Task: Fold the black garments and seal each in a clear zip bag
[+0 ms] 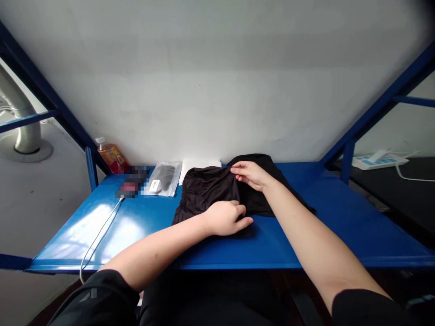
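Head view: two bare hands folded a black garment (210, 188) at the middle of a blue table (340, 217).

Left hand (226, 218) pressed its near edge with curled fingers; right hand (249, 174) pinched the far fold. Smoothing the crease seemed due next. A bagged item (165, 179), bottle (111, 156) and cable (98, 235) lay well left, clear of it.

Both bare forearms are stretched forward, the left hand (227, 218) laid palm-down with fingers loosely curled, the right hand (249, 175) held farther out, its fingertips pinched together.
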Demonstrator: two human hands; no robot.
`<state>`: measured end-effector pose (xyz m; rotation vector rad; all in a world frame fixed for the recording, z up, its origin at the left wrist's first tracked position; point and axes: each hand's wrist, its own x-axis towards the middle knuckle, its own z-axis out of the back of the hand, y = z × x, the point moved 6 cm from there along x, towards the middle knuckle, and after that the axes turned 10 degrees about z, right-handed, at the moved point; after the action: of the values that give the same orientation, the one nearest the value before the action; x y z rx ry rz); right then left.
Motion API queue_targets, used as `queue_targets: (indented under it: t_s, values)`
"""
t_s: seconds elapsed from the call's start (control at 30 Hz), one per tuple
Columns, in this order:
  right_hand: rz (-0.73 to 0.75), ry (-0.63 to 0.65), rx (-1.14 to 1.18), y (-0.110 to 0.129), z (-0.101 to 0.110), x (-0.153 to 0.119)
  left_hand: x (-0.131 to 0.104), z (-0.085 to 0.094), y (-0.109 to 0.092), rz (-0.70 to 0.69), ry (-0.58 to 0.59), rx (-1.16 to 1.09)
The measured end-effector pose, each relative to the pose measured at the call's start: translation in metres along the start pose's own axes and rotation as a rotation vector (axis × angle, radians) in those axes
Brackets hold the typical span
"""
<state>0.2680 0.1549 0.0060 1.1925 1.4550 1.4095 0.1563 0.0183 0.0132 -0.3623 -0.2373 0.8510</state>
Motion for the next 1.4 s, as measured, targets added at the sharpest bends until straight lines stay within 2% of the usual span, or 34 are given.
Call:
queue_targets:
  t_s: [0.1,0.17,0.23,0.3,0.37,0.4,0.47,0.5,0.57,0.63,0.7,0.8,0.9,1.0,1.1,1.17,1.27,1.4]
  values:
    - [0.034,-0.141,0.035,0.015,0.005,-0.003,-0.011,0.03,-0.01,-0.096,-0.013,-0.303]
    - [0.117,-0.19,0.042,0.027,-0.003,-0.008,-0.022,0.054,-0.004,-0.095,0.033,-0.459]
    - [0.214,-0.113,0.07,0.037,-0.024,-0.015,-0.037,0.072,0.019,0.011,0.175,-0.521]
    - [0.278,0.077,0.094,0.043,-0.051,-0.023,-0.055,0.082,0.052,0.16,0.357,-0.6]
    - [0.317,0.19,-0.008,0.042,-0.068,-0.029,-0.07,0.085,0.086,0.3,0.481,-0.686]
    - [0.325,0.173,-0.136,0.04,-0.069,-0.029,-0.075,0.085,0.103,0.379,0.481,-0.728]
    - [0.271,0.06,-0.501,0.029,-0.061,-0.026,-0.075,0.081,0.137,0.575,0.33,-0.71]
    - [0.186,0.026,-0.684,0.021,-0.056,-0.024,-0.073,0.079,0.151,0.68,0.194,-0.64]
    - [-0.025,0.062,-0.933,-0.001,-0.048,-0.02,-0.067,0.071,0.168,0.822,-0.031,-0.512]
    - [-0.129,0.135,-1.004,-0.02,-0.047,-0.017,-0.057,0.06,0.169,0.807,-0.159,-0.393]
    - [-0.079,0.111,-0.94,-0.026,-0.051,-0.014,-0.047,0.051,0.163,0.727,-0.255,-0.297]
    - [-0.001,0.033,-0.579,-0.029,-0.06,-0.014,-0.042,0.042,0.157,0.672,-0.322,-0.294]
    - [0.014,0.037,-0.151,-0.022,-0.072,-0.018,-0.046,0.037,0.16,0.738,-0.404,-0.588]
    - [0.071,0.046,0.077,-0.006,-0.078,-0.023,-0.048,0.032,0.158,0.785,-0.417,-0.953]
    - [0.102,0.026,0.116,0.004,-0.078,-0.027,-0.045,0.034,0.145,0.671,-0.378,-1.219]
    - [0.092,-0.042,0.008,0.004,-0.073,-0.029,-0.045,0.042,0.135,0.535,-0.404,-1.276]
    - [0.167,-0.141,-0.227,0.012,-0.065,-0.034,-0.05,0.059,0.125,0.405,-0.507,-1.033]
    - [0.468,-0.057,-0.503,0.04,-0.075,-0.047,-0.064,0.08,0.113,0.395,-0.722,-0.363]
